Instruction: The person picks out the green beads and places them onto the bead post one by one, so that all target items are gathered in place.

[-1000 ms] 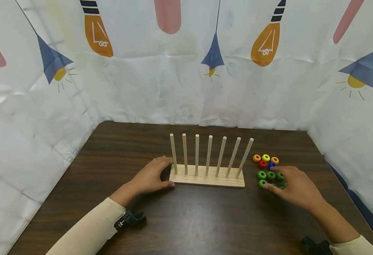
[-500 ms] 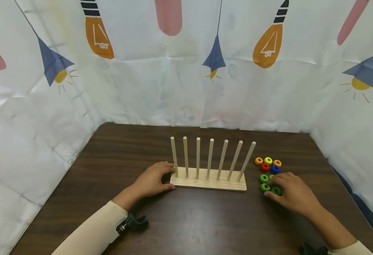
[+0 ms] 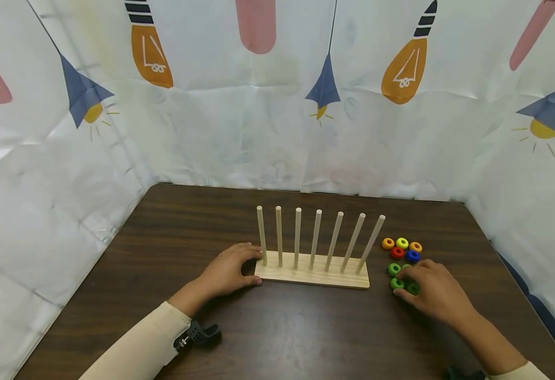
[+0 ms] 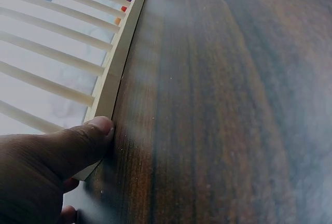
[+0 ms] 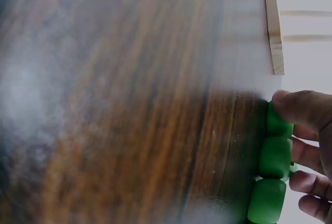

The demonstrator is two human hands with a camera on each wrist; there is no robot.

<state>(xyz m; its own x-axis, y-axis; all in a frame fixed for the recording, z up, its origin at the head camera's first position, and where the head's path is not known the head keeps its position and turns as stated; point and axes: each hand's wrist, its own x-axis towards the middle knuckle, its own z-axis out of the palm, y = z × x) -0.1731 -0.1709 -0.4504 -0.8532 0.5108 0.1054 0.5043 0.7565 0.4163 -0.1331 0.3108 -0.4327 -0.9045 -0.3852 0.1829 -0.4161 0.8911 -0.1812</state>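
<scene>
A pale wooden peg rack (image 3: 313,275) with a row of upright bare pegs stands on the brown table. My left hand (image 3: 228,270) grips its left end; in the left wrist view the thumb (image 4: 96,130) presses the front edge of the base, with fingers partly hidden behind. At the right, my right hand (image 3: 436,290) bends over a group of green beads (image 3: 394,269). Thumb and fingers pinch the bead (image 5: 280,123) nearest the rack, seen in the right wrist view. Some green beads are hidden under the hand.
Behind the green beads lie two orange beads (image 3: 388,244), a yellow bead (image 3: 402,243), a red bead (image 3: 397,253) and a blue bead (image 3: 413,256). A white printed cloth (image 3: 277,132) hangs around the table (image 3: 201,221).
My right hand has come down and nearer over the green beads, thumb and fingers closing around one. The left hand stays on the rack's end. The head view has shifted slightly.
</scene>
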